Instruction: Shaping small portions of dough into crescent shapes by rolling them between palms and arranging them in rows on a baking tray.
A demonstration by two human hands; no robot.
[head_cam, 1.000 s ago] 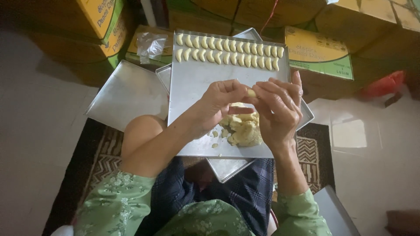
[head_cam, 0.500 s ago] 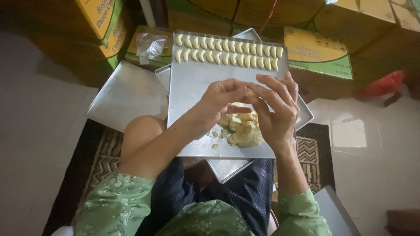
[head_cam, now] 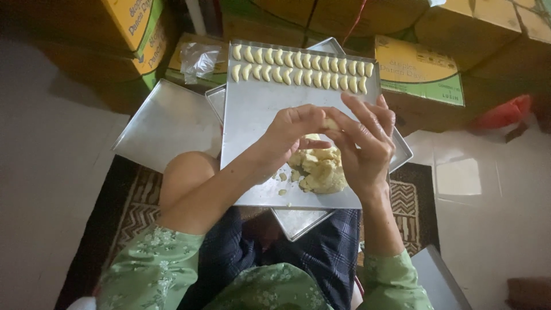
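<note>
Your left hand [head_cam: 295, 129] and your right hand [head_cam: 364, 143] meet above the middle of a metal baking tray [head_cam: 252, 115] that rests across your lap. Your left hand is closed, its fingertips pinched around a small piece of dough [head_cam: 329, 123], and your right hand presses against that same piece from the other side, its fingers half spread and curved, so both hands grip the piece between them. Just below your hands, nearer your body, a lump of pale yellow dough [head_cam: 321, 169] sits on the tray, with a few dough crumbs [head_cam: 283, 178] beside it under your left wrist. Beyond your fingertips, along the far edge of the tray, two rows of shaped crescent pieces [head_cam: 298, 68] lie side by side. Other empty trays [head_cam: 163, 123] lie stacked beneath and off to the left of your left arm. Past the rows, cardboard boxes [head_cam: 419, 69] stand on the floor, and a crumpled clear plastic bag [head_cam: 198, 57] lies on one box beyond your left hand. A patterned mat [head_cam: 135, 201] shows under your legs, and your green floral sleeves [head_cam: 155, 270] frame the bottom of the view.
</note>
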